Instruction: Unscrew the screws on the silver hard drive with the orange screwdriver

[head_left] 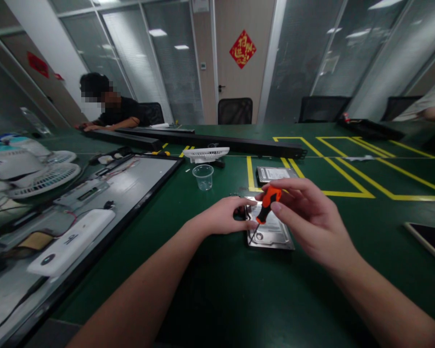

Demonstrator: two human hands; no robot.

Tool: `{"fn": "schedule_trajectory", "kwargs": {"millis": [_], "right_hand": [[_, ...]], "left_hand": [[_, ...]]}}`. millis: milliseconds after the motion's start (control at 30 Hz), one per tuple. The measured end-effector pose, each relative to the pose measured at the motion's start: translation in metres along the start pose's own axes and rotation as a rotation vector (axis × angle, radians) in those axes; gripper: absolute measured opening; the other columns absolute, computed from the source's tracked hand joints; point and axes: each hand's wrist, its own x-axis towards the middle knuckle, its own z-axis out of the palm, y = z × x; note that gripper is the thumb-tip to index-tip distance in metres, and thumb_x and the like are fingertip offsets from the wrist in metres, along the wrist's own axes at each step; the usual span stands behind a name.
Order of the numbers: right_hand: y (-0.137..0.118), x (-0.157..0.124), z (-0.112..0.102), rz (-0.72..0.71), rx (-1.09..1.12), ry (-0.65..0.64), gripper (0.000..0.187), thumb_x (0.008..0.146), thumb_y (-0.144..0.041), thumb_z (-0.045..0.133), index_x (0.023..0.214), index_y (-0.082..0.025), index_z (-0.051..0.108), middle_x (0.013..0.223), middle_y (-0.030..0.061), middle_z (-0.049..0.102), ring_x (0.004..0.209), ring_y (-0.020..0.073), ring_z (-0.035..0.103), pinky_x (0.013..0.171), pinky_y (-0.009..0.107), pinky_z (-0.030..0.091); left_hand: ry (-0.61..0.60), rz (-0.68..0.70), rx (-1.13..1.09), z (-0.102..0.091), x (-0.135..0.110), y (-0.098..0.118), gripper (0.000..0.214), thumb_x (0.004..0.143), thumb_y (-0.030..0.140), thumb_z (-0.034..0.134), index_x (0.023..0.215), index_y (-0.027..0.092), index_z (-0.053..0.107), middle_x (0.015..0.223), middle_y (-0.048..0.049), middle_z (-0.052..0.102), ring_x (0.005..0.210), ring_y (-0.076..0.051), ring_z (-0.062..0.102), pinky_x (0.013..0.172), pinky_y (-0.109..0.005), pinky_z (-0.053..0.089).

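Note:
A silver hard drive lies flat on the green table in front of me. My right hand is closed round an orange and black screwdriver, whose thin tip points down onto the drive's near left corner. My left hand rests curled on the drive's left edge, fingers pressed against it. A second hard drive sits further back inside a yellow taped box.
A clear plastic cup and a white fan grille stand behind the drive. An opened flat-panel back with white parts fills the left. Long black bars cross the table. Another person sits at the far left.

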Motion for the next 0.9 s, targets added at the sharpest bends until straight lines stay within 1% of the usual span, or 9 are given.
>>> {"fn": "schedule_trajectory", "kwargs": {"millis": [167,400,533,733,833,900], "right_hand": [[-0.002,0.0008,0.0004,-0.012,-0.019,-0.014,0.031,0.103,-0.026,0.081,0.131,-0.039,0.079,0.123,0.0027,0.079,0.109,0.0219,0.078,0.095,0.038,0.069],[-0.0042,0.0026,0.0032,-0.033,0.003,-0.002,0.036,0.096,-0.021,0.089,0.127,-0.037,0.079,0.12,0.0017,0.078,0.108,0.0207,0.078,0.098,0.036,0.067],[-0.0031,0.002,0.0028,-0.033,0.0,-0.014,0.033,0.099,-0.023,0.086,0.128,-0.037,0.078,0.124,0.0026,0.079,0.111,0.021,0.078,0.1,0.036,0.067],[-0.0013,0.0005,0.0029,0.017,0.084,-0.067,0.034,0.105,-0.024,0.079,0.135,-0.038,0.073,0.128,0.0035,0.081,0.119,0.0228,0.079,0.107,0.04,0.065],[-0.0014,0.0007,0.0037,0.002,0.057,-0.048,0.035,0.103,-0.024,0.083,0.134,-0.038,0.074,0.128,0.0032,0.079,0.116,0.0219,0.078,0.103,0.037,0.065],[-0.0017,0.0011,0.0043,-0.014,0.038,-0.033,0.038,0.099,-0.023,0.086,0.132,-0.039,0.075,0.124,0.002,0.078,0.11,0.0203,0.077,0.098,0.035,0.066]], "left_hand": [[-0.01,0.002,0.002,-0.0004,0.0001,0.0001,0.06,0.094,0.058,0.088,0.14,0.021,0.076,0.137,-0.014,0.078,0.111,-0.031,0.074,0.098,-0.045,0.058],[-0.016,0.001,0.016,-0.0015,-0.0005,0.0032,0.06,0.094,0.058,0.087,0.139,0.019,0.076,0.134,-0.0146,0.078,0.111,-0.031,0.073,0.098,-0.044,0.058],[-0.004,0.008,0.018,-0.0007,-0.0002,0.0018,0.06,0.093,0.058,0.088,0.137,0.02,0.077,0.131,-0.0129,0.078,0.108,-0.03,0.073,0.095,-0.041,0.058],[-0.003,0.016,0.01,-0.0016,0.0002,0.003,0.054,0.093,0.055,0.088,0.134,0.021,0.078,0.125,-0.01,0.079,0.105,-0.028,0.073,0.092,-0.038,0.057],[-0.005,0.01,0.025,-0.0019,0.0003,0.0041,0.055,0.093,0.055,0.088,0.134,0.02,0.078,0.125,-0.0109,0.08,0.105,-0.029,0.073,0.092,-0.039,0.057],[-0.004,0.01,0.026,-0.0016,0.0002,0.004,0.054,0.093,0.054,0.088,0.134,0.019,0.078,0.128,-0.0123,0.08,0.107,-0.03,0.073,0.095,-0.041,0.057]]}}
